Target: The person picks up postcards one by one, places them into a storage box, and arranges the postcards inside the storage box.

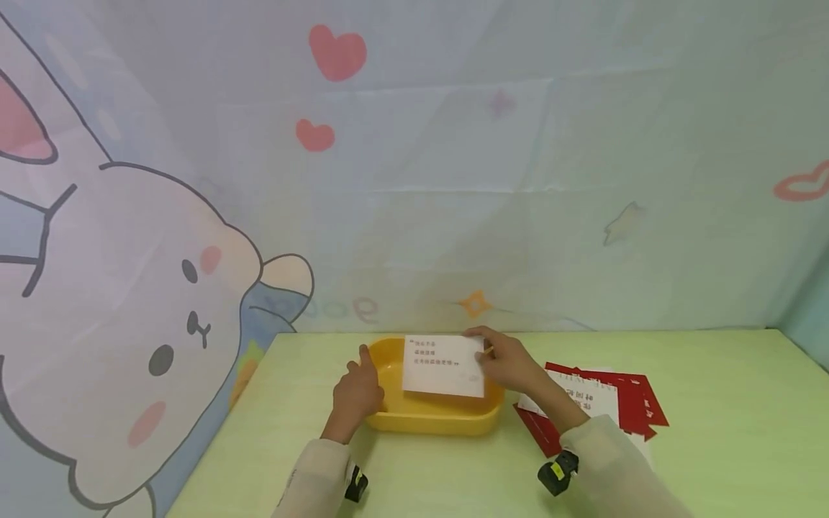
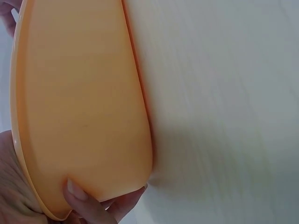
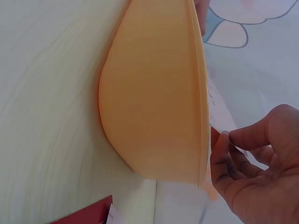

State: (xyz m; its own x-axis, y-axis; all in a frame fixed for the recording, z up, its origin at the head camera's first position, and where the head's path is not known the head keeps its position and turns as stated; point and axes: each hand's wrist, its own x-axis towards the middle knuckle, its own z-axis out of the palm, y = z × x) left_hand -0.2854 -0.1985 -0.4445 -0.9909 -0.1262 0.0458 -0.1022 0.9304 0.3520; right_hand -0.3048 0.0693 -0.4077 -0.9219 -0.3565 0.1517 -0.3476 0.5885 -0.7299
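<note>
A yellow plastic basin [image 1: 430, 424] stands on the table, oblong with rounded corners. My left hand [image 1: 358, 388] grips its left end; the left wrist view shows the thumb and fingers [image 2: 91, 210] on either side of the rim and wall. My right hand [image 1: 508, 365] pinches the right edge of a white card [image 1: 443, 378] with dark printed lettering. That card is held over the basin and hides part of its inside. In the right wrist view, thumb and index finger meet on the card's edge [image 3: 219, 107], just beyond the basin's rim.
Right of the basin, red and white printed cards [image 1: 631, 403] lie in a loose, overlapping pile, partly under my right forearm. The pale green-yellow table [image 1: 725, 446] ends at a cloth backdrop [image 1: 453, 180] with a cartoon rabbit and hearts.
</note>
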